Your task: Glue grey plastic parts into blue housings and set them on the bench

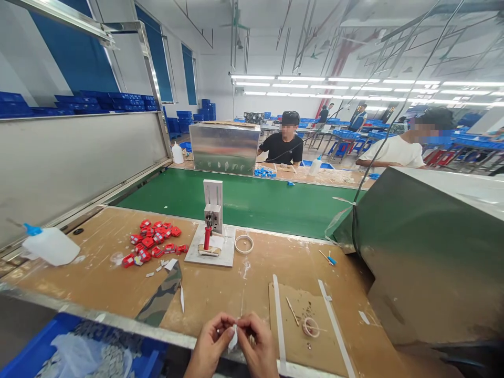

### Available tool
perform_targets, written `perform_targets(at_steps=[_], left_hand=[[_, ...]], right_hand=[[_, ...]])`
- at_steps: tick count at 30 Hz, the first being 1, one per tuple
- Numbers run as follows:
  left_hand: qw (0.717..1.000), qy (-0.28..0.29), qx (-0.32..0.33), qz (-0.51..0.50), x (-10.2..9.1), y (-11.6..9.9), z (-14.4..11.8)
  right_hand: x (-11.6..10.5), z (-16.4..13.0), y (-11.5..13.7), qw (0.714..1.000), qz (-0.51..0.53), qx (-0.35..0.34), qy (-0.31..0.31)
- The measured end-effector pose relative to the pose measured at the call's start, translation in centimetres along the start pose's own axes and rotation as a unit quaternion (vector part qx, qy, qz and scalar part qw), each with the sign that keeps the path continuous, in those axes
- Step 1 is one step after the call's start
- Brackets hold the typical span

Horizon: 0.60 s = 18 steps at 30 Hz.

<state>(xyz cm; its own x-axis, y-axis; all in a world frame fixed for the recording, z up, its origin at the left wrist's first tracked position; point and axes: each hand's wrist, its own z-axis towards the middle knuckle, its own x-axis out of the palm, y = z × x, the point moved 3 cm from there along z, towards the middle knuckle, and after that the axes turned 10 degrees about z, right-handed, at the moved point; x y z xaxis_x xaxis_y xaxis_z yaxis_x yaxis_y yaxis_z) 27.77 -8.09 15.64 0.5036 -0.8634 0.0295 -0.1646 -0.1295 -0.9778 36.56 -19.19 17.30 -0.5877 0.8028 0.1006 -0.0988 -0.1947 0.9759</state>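
My left hand (210,344) and my right hand (258,344) meet at the near edge of the wooden workbench (252,278). Together they pinch a small white strip (233,337) between thumbs and fingertips. A pile of several small red parts (151,242) lies further out to the left. A small hand press with a red handle (211,223) stands on a white base plate beyond my hands, with a white ring (244,244) beside it.
A white squeeze bottle with a blue tip (49,244) lies at the far left. A blue bin with small grey parts (90,354) sits below the bench edge. A metal housing (429,252) fills the right. A green conveyor belt (244,199) runs behind; two people sit across it.
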Motion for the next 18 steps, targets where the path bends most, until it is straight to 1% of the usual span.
perform_targets(at_steps=[4,7,10,12,15,16,18], left_hand=[[1.0,0.0,-0.002,0.004,-0.3,-0.3,-0.4],[1.0,-0.012,-0.013,0.02,-0.3,-0.7,-0.5],[0.999,-0.01,-0.016,0.046,0.1,-1.4,-0.7],[0.997,-0.007,0.007,0.074,0.5,-2.3,-0.8],[0.992,-0.01,0.058,0.112,1.5,-3.8,-1.1],[0.992,-0.01,0.068,0.109,1.8,-4.3,-1.1],[0.995,-0.017,0.069,0.071,2.3,-4.8,-1.3]], right_hand=[[0.3,-0.3,-0.2,0.999,0.031,0.032,0.012],[0.3,-0.4,-0.1,0.996,0.054,0.056,0.031],[-0.1,-0.4,0.5,0.997,0.037,0.026,0.057],[-0.7,-0.3,1.0,0.997,0.019,0.005,0.079],[-1.7,-0.2,1.0,0.993,0.019,0.017,0.116],[-2.0,-0.2,0.9,0.992,0.026,0.028,0.12],[-2.7,-0.2,0.8,0.993,0.041,0.048,0.098]])
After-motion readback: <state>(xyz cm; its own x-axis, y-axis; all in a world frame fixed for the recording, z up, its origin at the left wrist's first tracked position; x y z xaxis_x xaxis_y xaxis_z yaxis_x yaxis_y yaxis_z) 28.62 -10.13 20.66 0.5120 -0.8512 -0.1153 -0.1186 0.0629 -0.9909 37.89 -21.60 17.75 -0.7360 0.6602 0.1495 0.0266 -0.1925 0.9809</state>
